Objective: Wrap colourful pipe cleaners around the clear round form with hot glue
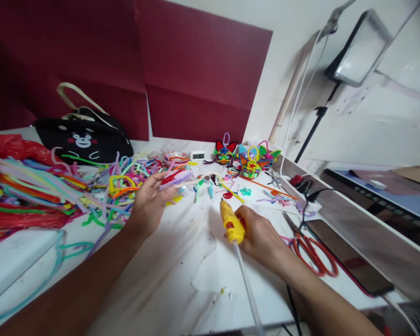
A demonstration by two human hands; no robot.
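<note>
Between the thumb and fingers of my left hand (149,203) is a red and lilac pipe-cleaner piece (178,178), raised over the table. My right hand (261,231) is wrapped around a yellow hot glue gun (232,223), its nozzle pointing away from me. A long translucent glue stick (245,282) juts from the back of the gun toward me. Beyond the hands lie small bent pipe-cleaner pieces, among them a red one (227,195) and a teal one (245,191). Finished-looking masks with cat-like ears (251,165) stand at the back.
Loose pipe cleaners (38,184) are heaped at left on a red plastic bag (17,151). Orange-handled scissors (311,252) and a phone (348,259) lie at right. A black bag (84,135), a small digital clock (197,156) and a lamp (362,49) stand farther back.
</note>
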